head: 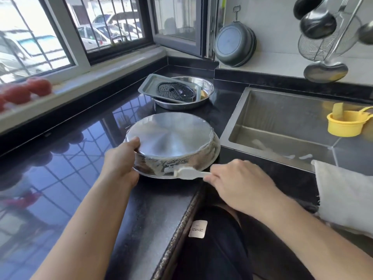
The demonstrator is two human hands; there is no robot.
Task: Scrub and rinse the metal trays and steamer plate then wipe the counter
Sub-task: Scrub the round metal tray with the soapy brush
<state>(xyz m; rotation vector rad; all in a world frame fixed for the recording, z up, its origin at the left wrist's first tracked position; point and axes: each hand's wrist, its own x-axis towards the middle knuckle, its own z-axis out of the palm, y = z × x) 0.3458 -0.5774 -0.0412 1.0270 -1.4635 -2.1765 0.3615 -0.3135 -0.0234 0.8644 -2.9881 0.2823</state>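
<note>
Black counter [60, 178]: upturned pan [169, 138] steadied by gripping left hand [121, 158]; brush [189, 173], right hand [240, 184] grasping, scrubbing at 6 o'clock.

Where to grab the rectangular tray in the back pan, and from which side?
Pinch the tray's raised left rim, coming from the left. It lies tilted across the round pan, that end overhangs the counter, and the steamer plate fills its middle.

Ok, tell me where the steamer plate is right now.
In the head view, the dark perforated steamer plate lies in the rectangular tray, stacked on a round metal tray at the counter's back corner, left of the sink.
</note>
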